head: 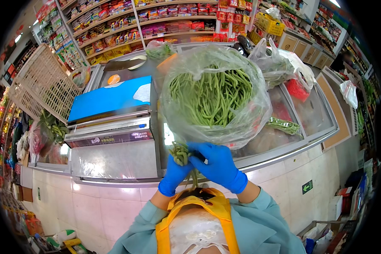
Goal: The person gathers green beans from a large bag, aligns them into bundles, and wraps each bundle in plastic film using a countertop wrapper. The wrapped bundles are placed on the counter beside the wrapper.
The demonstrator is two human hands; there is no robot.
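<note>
My left hand (175, 174), in a blue glove, is wrapped around a small bunch of green beans (180, 153). The bean ends stick up above the fist, and thin tails hang down below it. From the right, my right hand (217, 163), gloved the same way, pinches at the side of this bunch with thumb and forefinger. Just beyond both hands stands a large clear plastic bag (257, 117), its mouth wide apart, filled with loose green beans (214, 98). The palm of my left hand is hidden.
A cling film wrapper (109, 127) with a blue top stands left on the glass-topped freezer (260, 152). Behind it lie a knife (119, 65) and an orange-and-white tape roll (113, 79). A wrapped bean pack (284, 126) lies right. A plastic crate (44, 82) leans far left.
</note>
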